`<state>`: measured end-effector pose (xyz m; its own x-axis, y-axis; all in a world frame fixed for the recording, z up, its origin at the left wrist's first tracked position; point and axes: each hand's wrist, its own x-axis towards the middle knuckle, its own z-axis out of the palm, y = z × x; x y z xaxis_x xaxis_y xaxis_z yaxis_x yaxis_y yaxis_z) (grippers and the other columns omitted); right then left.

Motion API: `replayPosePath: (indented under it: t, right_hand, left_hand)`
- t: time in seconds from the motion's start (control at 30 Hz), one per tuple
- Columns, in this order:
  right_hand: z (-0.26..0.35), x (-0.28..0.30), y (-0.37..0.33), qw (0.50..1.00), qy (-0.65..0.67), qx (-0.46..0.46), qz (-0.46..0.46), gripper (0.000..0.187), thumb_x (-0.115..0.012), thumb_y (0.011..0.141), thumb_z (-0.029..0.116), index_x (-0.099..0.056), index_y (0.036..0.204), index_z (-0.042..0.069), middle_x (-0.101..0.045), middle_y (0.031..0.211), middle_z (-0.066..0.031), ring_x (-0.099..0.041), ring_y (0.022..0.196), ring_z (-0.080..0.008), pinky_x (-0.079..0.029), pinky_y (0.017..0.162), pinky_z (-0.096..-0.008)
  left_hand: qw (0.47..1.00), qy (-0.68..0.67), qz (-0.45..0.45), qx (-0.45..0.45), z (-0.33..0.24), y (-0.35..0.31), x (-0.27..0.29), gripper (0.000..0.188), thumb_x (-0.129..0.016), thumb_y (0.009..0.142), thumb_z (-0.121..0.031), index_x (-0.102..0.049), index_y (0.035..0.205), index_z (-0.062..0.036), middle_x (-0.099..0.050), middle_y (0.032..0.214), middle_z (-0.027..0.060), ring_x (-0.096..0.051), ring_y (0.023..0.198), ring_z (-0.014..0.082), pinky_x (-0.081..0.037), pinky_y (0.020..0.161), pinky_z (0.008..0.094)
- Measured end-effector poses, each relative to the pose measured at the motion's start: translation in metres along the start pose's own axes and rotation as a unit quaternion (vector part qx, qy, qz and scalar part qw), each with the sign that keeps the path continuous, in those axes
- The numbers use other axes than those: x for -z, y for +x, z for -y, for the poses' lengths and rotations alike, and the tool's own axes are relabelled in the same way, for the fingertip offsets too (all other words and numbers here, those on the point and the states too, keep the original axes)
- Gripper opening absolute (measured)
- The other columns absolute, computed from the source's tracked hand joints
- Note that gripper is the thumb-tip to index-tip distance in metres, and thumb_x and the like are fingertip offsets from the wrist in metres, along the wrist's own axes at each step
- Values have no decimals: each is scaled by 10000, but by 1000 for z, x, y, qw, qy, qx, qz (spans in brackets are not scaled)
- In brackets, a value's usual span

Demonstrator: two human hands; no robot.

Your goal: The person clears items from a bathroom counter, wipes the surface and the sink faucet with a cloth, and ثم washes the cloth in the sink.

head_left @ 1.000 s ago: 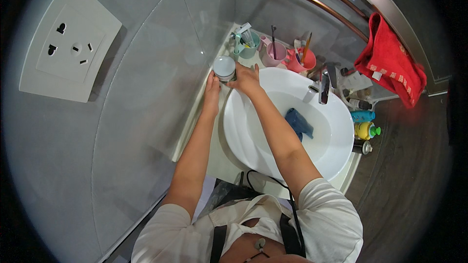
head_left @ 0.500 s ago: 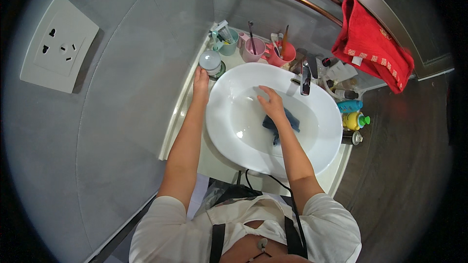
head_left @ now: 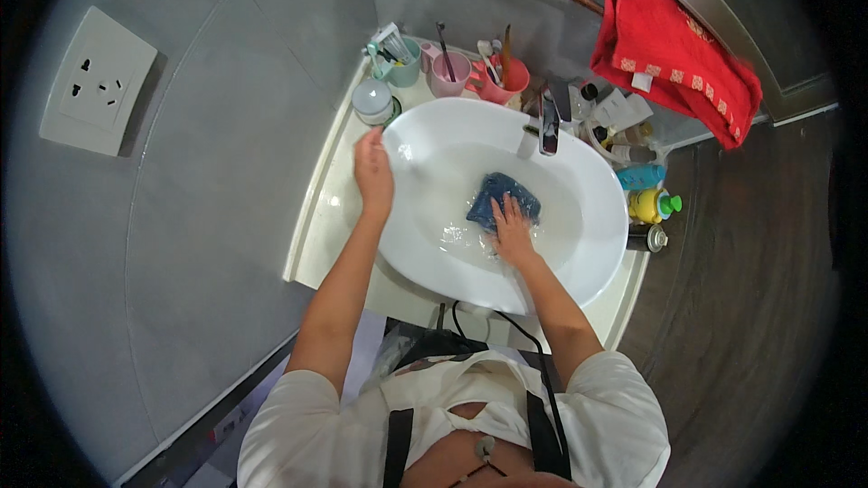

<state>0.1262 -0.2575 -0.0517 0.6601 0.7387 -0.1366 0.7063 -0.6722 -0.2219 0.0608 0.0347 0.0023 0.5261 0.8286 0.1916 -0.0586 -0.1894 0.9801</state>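
Observation:
My right hand (head_left: 514,232) reaches into the white oval washbasin (head_left: 418,253), its fingers spread flat over a wet dark blue cloth (head_left: 503,196). Water surrounds the cloth, with ripples and glints beside it. Over the basin's left rim hovers my left hand (head_left: 373,173), its fingers bent in together. Whether anything is inside them is hidden. Just beyond its fingertips stands a round jar with a pale grey lid (head_left: 372,98), apart from the hand. The chrome faucet (head_left: 549,126) rises at the basin's far right.
Behind the basin stand a mint cup (head_left: 405,70), a pink cup (head_left: 448,78) and a coral cup (head_left: 503,86) with toothbrushes. Bottles, including a yellow one with a green top (head_left: 649,206), line the right side. A red towel (head_left: 674,59) hangs at upper right.
My right hand has come down from above the water onto the cloth, which now lies more spread out. My left hand has drawn back from the jar. The whole view has shifted slightly.

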Motion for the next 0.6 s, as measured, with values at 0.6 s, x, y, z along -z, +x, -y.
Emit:
replayPosePath:
  t: [0.6]
  right_hand:
    - [26,24,28,918,347,-185,54,621,-669,697,296,-424,1198,23,-537,1097,-213,-528,1001,-351,-437,824,-379]
  left_hand:
    - [735,-324,104,586,33,-142,-74,363,-436,881,-383,-485,1141,-134,-527,1100,61,-502,999,246,-392,869,438]
